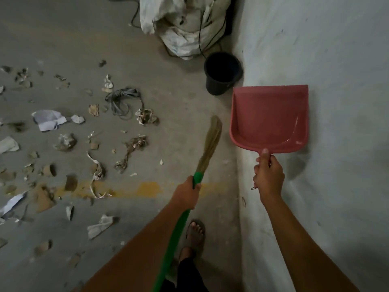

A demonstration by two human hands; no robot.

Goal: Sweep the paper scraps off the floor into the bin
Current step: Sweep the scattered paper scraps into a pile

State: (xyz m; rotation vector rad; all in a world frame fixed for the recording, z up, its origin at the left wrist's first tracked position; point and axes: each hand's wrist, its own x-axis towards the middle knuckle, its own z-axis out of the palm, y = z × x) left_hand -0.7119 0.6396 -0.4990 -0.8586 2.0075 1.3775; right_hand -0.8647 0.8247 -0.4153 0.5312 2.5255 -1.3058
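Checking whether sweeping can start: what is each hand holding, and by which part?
The left hand grips the green-handled straw broom near the handle's top, just below the bristles. The right hand grips the red plastic dustpan by its short handle.

White sacks [181, 24] and black cables [202, 39] against the wall [315, 49].

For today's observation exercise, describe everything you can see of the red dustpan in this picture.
The red dustpan looks like smooth moulded plastic: a broad, shallow tray with raised side walls and a short handle. It holds no scraps, only pale scuffs near its right wall. The right hand grips the handle, thumb on top, holding it in the air with its open mouth pointing away, before the pale wall and just right of the black bin.
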